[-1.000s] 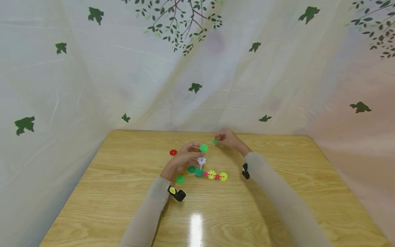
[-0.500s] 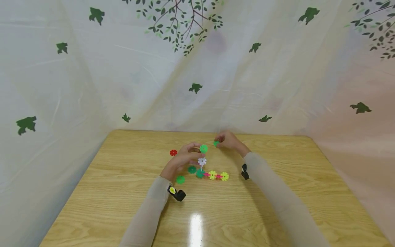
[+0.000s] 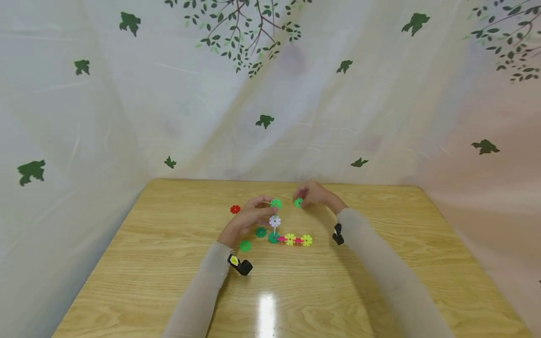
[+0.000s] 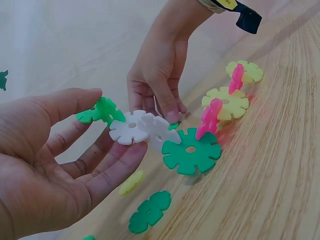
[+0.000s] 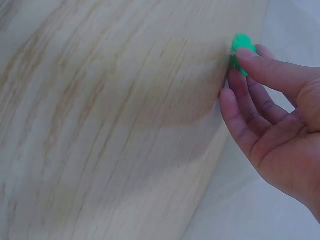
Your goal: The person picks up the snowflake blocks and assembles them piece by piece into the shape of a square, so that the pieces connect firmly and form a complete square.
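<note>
My left hand [image 3: 250,217] holds a joined chain of notched snowflake discs at its upper end, fingers around a bright green disc [image 4: 102,111] and a white disc [image 4: 129,128]. Below the white pieces comes a dark green disc [image 4: 191,151]. From there pink discs [image 4: 210,119] and yellow discs [image 4: 225,103] alternate off to the right, low over the wood. Between thumb and fingers, my right hand [image 3: 316,193] pinches a single bright green snowflake disc [image 5: 242,52], a short way right of the chain's top.
On the wooden table [image 3: 363,281] lie a loose red disc [image 3: 235,209], a dark green disc [image 3: 260,232] and a light green disc [image 3: 245,246], all near the left hand. A patterned cloth [image 3: 211,117] hangs behind the table's far edge.
The right hand has come slightly nearer with its green disc, which now shows more of its face. The left hand keeps its hold on the chain, nearly still.
</note>
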Demonstrator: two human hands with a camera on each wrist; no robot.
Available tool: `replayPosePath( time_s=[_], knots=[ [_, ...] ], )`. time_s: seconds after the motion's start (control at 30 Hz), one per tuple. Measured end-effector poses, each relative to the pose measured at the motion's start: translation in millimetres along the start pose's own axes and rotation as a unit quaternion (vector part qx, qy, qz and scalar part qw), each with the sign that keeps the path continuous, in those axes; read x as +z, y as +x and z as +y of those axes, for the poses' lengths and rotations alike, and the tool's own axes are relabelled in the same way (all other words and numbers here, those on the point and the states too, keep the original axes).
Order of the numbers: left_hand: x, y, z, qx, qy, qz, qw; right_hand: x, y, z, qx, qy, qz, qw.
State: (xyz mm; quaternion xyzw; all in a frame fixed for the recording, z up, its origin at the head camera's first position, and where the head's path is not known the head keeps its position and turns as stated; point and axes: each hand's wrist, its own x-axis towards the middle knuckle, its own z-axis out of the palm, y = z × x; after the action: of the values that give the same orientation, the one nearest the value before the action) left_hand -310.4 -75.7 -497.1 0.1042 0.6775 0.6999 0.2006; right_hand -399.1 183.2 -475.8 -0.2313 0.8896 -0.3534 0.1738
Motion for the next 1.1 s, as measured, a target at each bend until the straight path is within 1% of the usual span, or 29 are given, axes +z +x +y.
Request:
replayPosePath(
  time_s=[0.13,0.23,0.37,0.53,0.63,0.73,0.8,0.9,1.0,1.1],
  knots=[
    [-2.1,0.6,-1.2,-0.002,0.009,0.012,0.9999,-3.3,-4.2,1.1,0.024,0.014,-0.024,0.9993],
    [-2.4,0.8,-1.7,-0.006,0.009,0.019,0.9998,-4.7,-8.9,2.6,0.027,0.025,-0.036,0.9987],
    [-2.4,0.4,-2.3,-0.006,0.001,0.027,0.9996,-4.8,-16.2,3.6,0.025,0.040,-0.042,0.9980],
    [-3.1,2.8,-4.8,-0.006,-0.007,0.048,0.9988,-2.8,-21.6,5.7,0.021,0.085,-0.039,0.9954],
    [-3.8,3.8,-5.3,-0.002,-0.005,0.066,0.9978,0.3,-23.1,7.7,0.015,0.114,-0.026,0.9930],
    [-3.4,2.7,-3.8,0.000,-0.001,0.080,0.9968,5.4,-23.4,9.5,0.000,0.133,-0.007,0.9911],
    [-3.5,2.5,-3.4,-0.001,-0.002,0.083,0.9965,9.0,-24.2,7.8,-0.005,0.142,0.008,0.9898],
    [-3.5,3.2,-3.4,-0.001,-0.003,0.085,0.9964,14.4,-24.6,4.1,-0.006,0.170,0.028,0.9850],
    [-3.2,4.3,-3.6,0.001,-0.012,0.086,0.9963,19.0,-24.6,-2.0,-0.001,0.204,0.046,0.9779],
    [-3.4,5.6,-4.2,0.003,-0.018,0.086,0.9961,23.1,-23.7,-8.0,-0.008,0.224,0.060,0.9726]
  ],
)
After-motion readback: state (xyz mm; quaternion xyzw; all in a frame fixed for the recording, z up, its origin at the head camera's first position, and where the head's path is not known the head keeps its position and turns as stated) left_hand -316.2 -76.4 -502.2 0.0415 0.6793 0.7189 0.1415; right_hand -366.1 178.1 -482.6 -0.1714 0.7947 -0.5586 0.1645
